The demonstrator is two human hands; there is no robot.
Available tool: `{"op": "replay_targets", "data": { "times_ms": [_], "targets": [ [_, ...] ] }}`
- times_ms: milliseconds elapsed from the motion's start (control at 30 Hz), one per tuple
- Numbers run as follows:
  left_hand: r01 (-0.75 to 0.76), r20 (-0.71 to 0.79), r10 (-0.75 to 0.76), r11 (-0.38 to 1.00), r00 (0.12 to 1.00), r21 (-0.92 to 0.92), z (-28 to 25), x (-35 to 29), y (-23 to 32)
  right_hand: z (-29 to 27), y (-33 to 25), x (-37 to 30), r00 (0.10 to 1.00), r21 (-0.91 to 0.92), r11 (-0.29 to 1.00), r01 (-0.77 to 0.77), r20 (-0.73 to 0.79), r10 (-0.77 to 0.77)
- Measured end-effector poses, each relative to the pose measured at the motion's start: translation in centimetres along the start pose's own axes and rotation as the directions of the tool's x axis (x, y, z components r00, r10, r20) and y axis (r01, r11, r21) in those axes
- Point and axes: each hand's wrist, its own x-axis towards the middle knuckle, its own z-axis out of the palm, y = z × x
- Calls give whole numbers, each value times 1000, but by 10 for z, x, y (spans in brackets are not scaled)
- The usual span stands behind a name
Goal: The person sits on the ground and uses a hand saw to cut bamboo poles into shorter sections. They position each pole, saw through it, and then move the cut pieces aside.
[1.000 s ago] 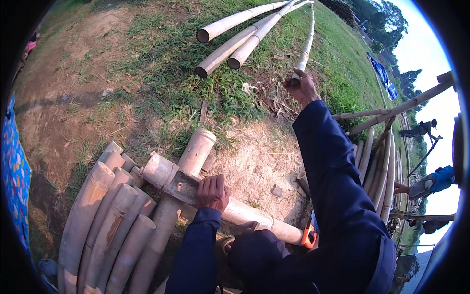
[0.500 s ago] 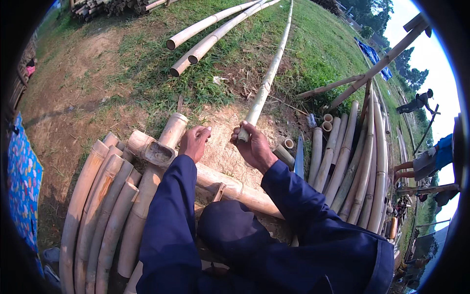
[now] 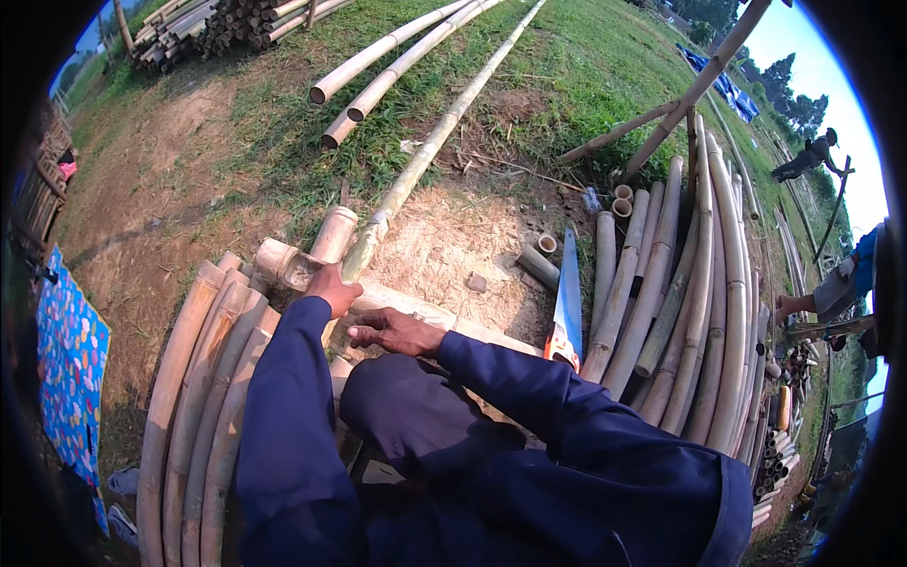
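Note:
The near end of a long greenish bamboo pole (image 3: 416, 172) rests by the notched end of a thick bamboo log (image 3: 413, 302) lying crosswise before me. My left hand (image 3: 333, 289) is closed round that near end; some of its fingers are hidden. Just to the right, my right hand (image 3: 402, 333) hovers near the log and my knee, fingers apart, holding nothing. A hand saw (image 3: 568, 298) with an orange and white handle stands tilted at the log's right end.
Cut bamboo lengths lean at left (image 3: 184, 378) and right (image 3: 652, 283). Three bamboo poles (image 3: 416, 57) lie on grass ahead. A bamboo post frame (image 3: 699, 71) stands at right, with people beyond. Blue patterned cloth (image 3: 71, 369) hangs far left. Sawdust (image 3: 453, 236) covers the ground ahead.
The pole's near end has swung left to the log's notched end. My right hand has let go of it and moved left and down; my left hand has taken hold.

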Motion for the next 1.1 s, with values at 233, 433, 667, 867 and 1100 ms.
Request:
{"op": "replay_targets", "data": {
  "times_ms": [233, 433, 667, 867, 1100],
  "targets": [
    [-189, -128, 200, 978, 971, 92, 24, 12, -126, -96, 182, -226, 504, -324, 633, -703, -855, 123],
    [-12, -64, 14, 999, 998, 34, -2, -54, -170, -56, 253, -326, 403, -232, 534, -813, -887, 227],
    [158, -59, -146, 915, 987, 370, 40, -73, -208, -51, 229, -313, 508, -354, 446, -822, -810, 294],
    [173, -184, -123, 941, 975, 289, 50, -82, -203, -74, 247, -324, 570, -429, 401, -809, -740, 358],
    [238, -333, -142, 934, 932, 268, 53, -98, -254, -94, 190, -316, 248, -34, 825, -565, -960, 130]
  ]
}}
